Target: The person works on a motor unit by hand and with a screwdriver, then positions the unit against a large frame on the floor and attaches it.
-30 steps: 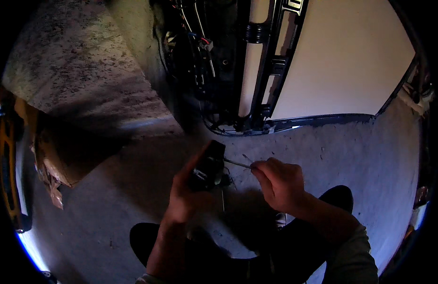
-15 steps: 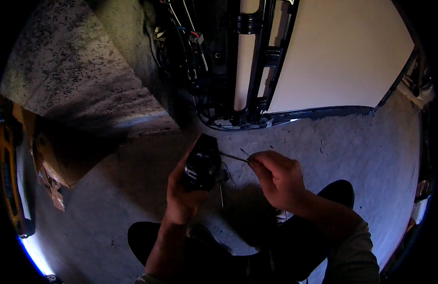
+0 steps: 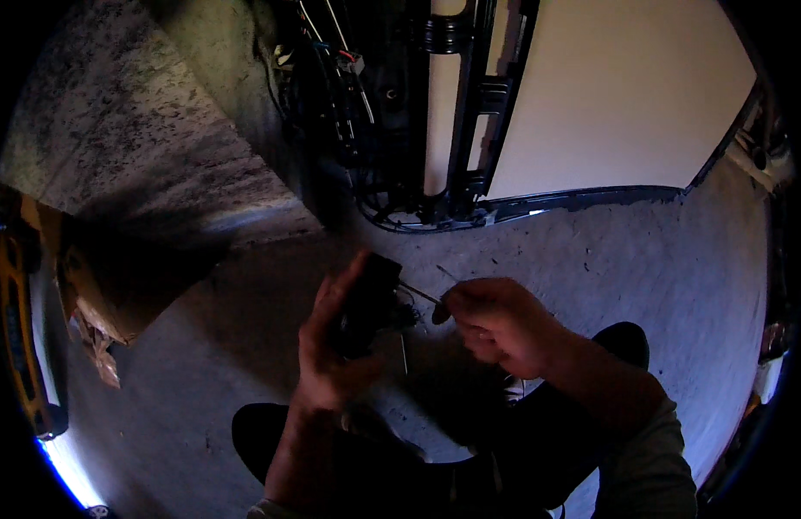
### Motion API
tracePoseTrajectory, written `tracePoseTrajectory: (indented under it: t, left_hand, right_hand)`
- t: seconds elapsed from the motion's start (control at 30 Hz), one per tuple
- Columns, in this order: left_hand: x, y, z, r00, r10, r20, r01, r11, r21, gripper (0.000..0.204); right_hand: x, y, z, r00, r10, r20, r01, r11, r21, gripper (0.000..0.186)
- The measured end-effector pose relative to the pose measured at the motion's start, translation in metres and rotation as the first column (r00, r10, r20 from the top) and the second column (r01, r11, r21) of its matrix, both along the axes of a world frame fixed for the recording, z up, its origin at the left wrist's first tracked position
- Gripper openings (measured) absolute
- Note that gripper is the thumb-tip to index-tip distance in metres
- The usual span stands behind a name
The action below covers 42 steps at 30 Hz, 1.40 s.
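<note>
My left hand (image 3: pixel 327 355) is closed on a dark, boxy part (image 3: pixel 373 285), whose details are mostly in shadow. A thin metal rod (image 3: pixel 419 291) runs from that part's right side to my right hand (image 3: pixel 495 324), which pinches it between thumb and fingers. Some small tangled material, too dark to name, shows just right of the part. Below, another thin pale rod (image 3: pixel 405 355) appears over the grey floor between my hands.
A pale panel (image 3: pixel 617 95) with a black frame (image 3: pixel 459 130), cables and wires (image 3: pixel 348 86) stands ahead. A speckled concrete block (image 3: pixel 158 130) is at upper left, torn cardboard (image 3: pixel 123 294) below it, a yellow tool (image 3: pixel 19 329) at the far left. My dark-clad knees (image 3: pixel 617 337) frame the floor.
My right hand has shifted slightly left, its fingers curled differently on the rod. My left hand and the part have tilted. The surroundings sit higher in the picture as the view shifted.
</note>
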<state>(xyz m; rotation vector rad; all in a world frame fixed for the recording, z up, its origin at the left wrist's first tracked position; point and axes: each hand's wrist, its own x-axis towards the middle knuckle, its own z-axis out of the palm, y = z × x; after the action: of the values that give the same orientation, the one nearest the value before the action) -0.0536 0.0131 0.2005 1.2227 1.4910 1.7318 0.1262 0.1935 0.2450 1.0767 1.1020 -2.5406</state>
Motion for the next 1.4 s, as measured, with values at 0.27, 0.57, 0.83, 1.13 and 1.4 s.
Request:
tracePoseTrajectory:
  t: [0.27,0.57,0.83,1.13,1.4]
  left_hand:
    - [0.002,0.006,-0.007,0.994,-0.047,0.098,0.032,0.989,0.147,0.093]
    - [-0.004,-0.002,0.005,0.996,-0.049,0.078,0.056,0.994,-0.097,0.095]
    - [-0.001,0.003,-0.002,0.987,-0.058,0.150,0.065,0.997,-0.040,0.095]
    - [-0.004,0.003,0.004,0.993,-0.049,0.105,0.057,0.996,-0.071,0.095]
    - [0.003,0.003,-0.004,0.988,-0.043,0.148,0.047,0.999,-0.025,0.093]
  right_hand:
    - [-0.004,-0.005,-0.012,0.974,0.222,-0.039,-0.112,0.625,0.773,0.016]
    - [0.005,0.010,-0.020,0.951,0.287,-0.119,-0.165,0.791,0.589,0.014]
    - [-0.002,-0.009,-0.019,0.920,0.384,0.080,-0.046,-0.098,0.994,0.017]
    - [-0.007,-0.005,-0.012,0.988,0.156,-0.013,-0.116,0.784,0.610,0.017]
    - [-0.006,-0.020,-0.013,0.918,0.243,0.312,-0.191,-0.419,0.888,0.031]
